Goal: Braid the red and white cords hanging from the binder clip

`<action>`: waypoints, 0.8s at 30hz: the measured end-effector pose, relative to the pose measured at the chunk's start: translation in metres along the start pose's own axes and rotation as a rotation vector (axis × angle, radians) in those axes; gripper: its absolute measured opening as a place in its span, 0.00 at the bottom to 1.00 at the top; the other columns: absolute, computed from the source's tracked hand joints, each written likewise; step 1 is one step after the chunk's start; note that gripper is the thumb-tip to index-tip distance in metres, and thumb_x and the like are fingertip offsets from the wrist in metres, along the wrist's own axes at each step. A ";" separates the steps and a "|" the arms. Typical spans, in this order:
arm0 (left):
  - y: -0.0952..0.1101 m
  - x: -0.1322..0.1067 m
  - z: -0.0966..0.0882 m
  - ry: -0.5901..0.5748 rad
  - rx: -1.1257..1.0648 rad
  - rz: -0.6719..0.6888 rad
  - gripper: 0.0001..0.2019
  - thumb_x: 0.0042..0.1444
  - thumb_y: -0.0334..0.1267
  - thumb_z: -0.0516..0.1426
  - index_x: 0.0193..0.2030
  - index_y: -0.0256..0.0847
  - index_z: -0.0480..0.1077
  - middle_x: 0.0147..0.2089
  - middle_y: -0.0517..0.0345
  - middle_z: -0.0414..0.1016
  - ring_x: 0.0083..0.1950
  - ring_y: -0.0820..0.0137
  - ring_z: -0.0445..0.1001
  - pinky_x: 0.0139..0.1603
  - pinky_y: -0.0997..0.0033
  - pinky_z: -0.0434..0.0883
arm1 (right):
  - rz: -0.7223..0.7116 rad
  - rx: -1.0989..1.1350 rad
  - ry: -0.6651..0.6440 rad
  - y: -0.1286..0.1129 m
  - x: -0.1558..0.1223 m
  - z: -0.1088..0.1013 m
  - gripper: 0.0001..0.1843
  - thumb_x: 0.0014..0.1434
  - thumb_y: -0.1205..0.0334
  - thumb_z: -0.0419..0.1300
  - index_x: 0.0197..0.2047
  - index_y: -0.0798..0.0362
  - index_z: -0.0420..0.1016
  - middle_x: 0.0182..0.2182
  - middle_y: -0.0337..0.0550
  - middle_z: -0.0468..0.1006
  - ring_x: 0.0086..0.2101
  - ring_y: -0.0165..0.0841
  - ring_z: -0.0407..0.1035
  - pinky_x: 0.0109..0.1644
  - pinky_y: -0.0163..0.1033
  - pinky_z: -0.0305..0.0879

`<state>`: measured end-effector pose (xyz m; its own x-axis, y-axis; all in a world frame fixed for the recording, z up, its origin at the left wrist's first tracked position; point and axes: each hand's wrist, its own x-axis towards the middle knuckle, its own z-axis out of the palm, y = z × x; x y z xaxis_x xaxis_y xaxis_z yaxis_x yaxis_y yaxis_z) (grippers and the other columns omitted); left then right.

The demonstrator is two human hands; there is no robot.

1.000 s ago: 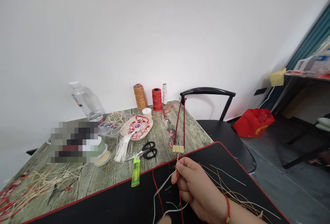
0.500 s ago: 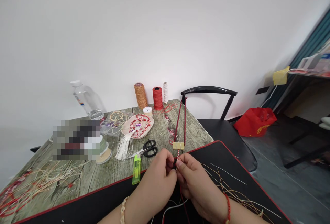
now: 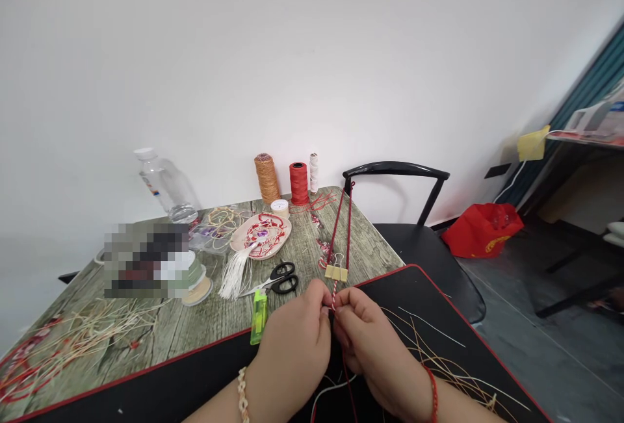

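There's a wood-grain surface [image 3: 195, 332] pushed up against a white wall. A black mat [image 3: 185, 384] lies over its near edge and a black chair [image 3: 414, 241] is parked at the far right corner. Both hands sit over the mat, knuckles up, thumbs and forefingers pressed together. The left hand [image 3: 297, 345] and right hand [image 3: 375, 351] meet tip to tip, and each one pinches the near end of a red-and-white cord [image 3: 334, 293]. Neither is nearer to it than the other, they're basically touching. The cord lies straight ahead of the hands, taut, with its long axis running away from the person. It goes up to a gold binder clip [image 3: 336, 273] just beyond the fingertips. From the clip, two dark red cords [image 3: 342, 221] run on roughly the same line to the chair's back rail. Loose tails [image 3: 341, 381] drop out below the palms. Scissors [image 3: 279, 278] and a green lighter [image 3: 258, 316] lie just left of the left hand, untouched.
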<state>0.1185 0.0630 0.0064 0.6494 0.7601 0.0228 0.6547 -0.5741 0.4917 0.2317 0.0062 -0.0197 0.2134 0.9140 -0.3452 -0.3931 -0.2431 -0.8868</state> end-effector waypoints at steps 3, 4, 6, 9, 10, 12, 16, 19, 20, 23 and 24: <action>0.003 -0.001 0.000 -0.010 0.067 0.016 0.08 0.63 0.30 0.43 0.38 0.43 0.60 0.32 0.54 0.74 0.33 0.62 0.73 0.31 0.67 0.56 | 0.005 -0.002 0.012 -0.002 -0.001 0.001 0.04 0.49 0.65 0.50 0.32 0.50 0.59 0.14 0.24 0.55 0.14 0.21 0.42 0.17 0.29 0.37; 0.004 -0.001 0.000 -0.013 0.081 0.017 0.08 0.63 0.30 0.43 0.38 0.43 0.60 0.33 0.53 0.75 0.33 0.62 0.74 0.31 0.67 0.56 | 0.003 0.000 0.013 -0.003 -0.001 0.001 0.05 0.48 0.65 0.50 0.32 0.50 0.59 0.14 0.24 0.55 0.14 0.21 0.42 0.17 0.29 0.37; 0.006 -0.001 -0.001 -0.022 0.099 0.014 0.08 0.62 0.30 0.43 0.38 0.43 0.61 0.33 0.52 0.75 0.34 0.61 0.74 0.31 0.67 0.56 | -0.001 0.012 0.015 -0.003 -0.001 0.002 0.06 0.46 0.65 0.50 0.32 0.50 0.60 0.14 0.24 0.55 0.14 0.21 0.41 0.17 0.29 0.37; 0.005 -0.001 0.000 -0.026 0.095 0.003 0.09 0.63 0.31 0.42 0.38 0.43 0.61 0.33 0.53 0.75 0.34 0.62 0.74 0.32 0.67 0.56 | 0.002 0.023 0.014 -0.002 -0.001 0.002 0.07 0.46 0.64 0.50 0.32 0.50 0.60 0.14 0.24 0.55 0.14 0.21 0.41 0.17 0.30 0.37; 0.004 -0.001 0.001 -0.026 0.081 -0.005 0.08 0.62 0.31 0.43 0.37 0.43 0.61 0.33 0.53 0.74 0.34 0.62 0.73 0.32 0.67 0.56 | 0.001 0.023 0.016 -0.001 -0.001 0.002 0.07 0.46 0.64 0.51 0.33 0.50 0.61 0.14 0.24 0.55 0.14 0.21 0.42 0.17 0.30 0.37; 0.001 0.000 0.003 -0.026 0.020 -0.030 0.08 0.61 0.31 0.44 0.36 0.43 0.62 0.31 0.56 0.73 0.32 0.64 0.72 0.31 0.68 0.55 | -0.003 0.013 0.023 0.000 0.000 0.001 0.07 0.47 0.65 0.51 0.33 0.50 0.61 0.14 0.24 0.55 0.14 0.21 0.42 0.18 0.30 0.37; -0.005 0.006 0.008 -0.064 -0.328 -0.117 0.06 0.54 0.30 0.47 0.31 0.43 0.62 0.25 0.64 0.63 0.28 0.69 0.64 0.29 0.71 0.55 | -0.032 -0.055 0.046 0.005 0.003 -0.001 0.07 0.49 0.67 0.51 0.34 0.51 0.64 0.15 0.25 0.55 0.15 0.21 0.43 0.19 0.30 0.37; -0.007 0.012 0.008 -0.139 -0.627 -0.208 0.04 0.49 0.30 0.48 0.29 0.43 0.61 0.22 0.69 0.56 0.25 0.73 0.57 0.27 0.73 0.54 | -0.066 -0.111 0.063 0.008 0.006 -0.004 0.06 0.50 0.67 0.51 0.34 0.52 0.64 0.15 0.25 0.55 0.15 0.21 0.44 0.20 0.30 0.38; -0.006 0.013 0.007 -0.156 -0.687 -0.226 0.03 0.48 0.31 0.48 0.28 0.42 0.61 0.21 0.69 0.55 0.24 0.73 0.55 0.27 0.73 0.53 | -0.080 -0.117 0.064 0.010 0.007 -0.005 0.06 0.51 0.67 0.51 0.34 0.51 0.64 0.15 0.25 0.54 0.15 0.22 0.44 0.20 0.30 0.38; -0.005 0.015 0.005 -0.163 -0.767 -0.223 0.03 0.50 0.36 0.51 0.27 0.42 0.61 0.22 0.70 0.55 0.26 0.74 0.54 0.28 0.73 0.53 | -0.145 -0.100 0.049 0.013 0.010 -0.006 0.03 0.52 0.66 0.54 0.33 0.51 0.63 0.16 0.25 0.55 0.16 0.22 0.44 0.21 0.30 0.40; -0.005 0.016 0.004 -0.165 -0.778 -0.213 0.06 0.51 0.39 0.52 0.27 0.42 0.61 0.22 0.69 0.56 0.26 0.74 0.54 0.28 0.73 0.53 | -0.168 -0.092 0.040 0.014 0.011 -0.007 0.03 0.53 0.65 0.55 0.33 0.51 0.63 0.16 0.25 0.56 0.17 0.22 0.45 0.21 0.30 0.40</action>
<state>0.1272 0.0763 0.0005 0.6300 0.7395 -0.2372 0.3540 -0.0016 0.9353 0.2344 0.0109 -0.0382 0.3054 0.9308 -0.2007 -0.2660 -0.1190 -0.9566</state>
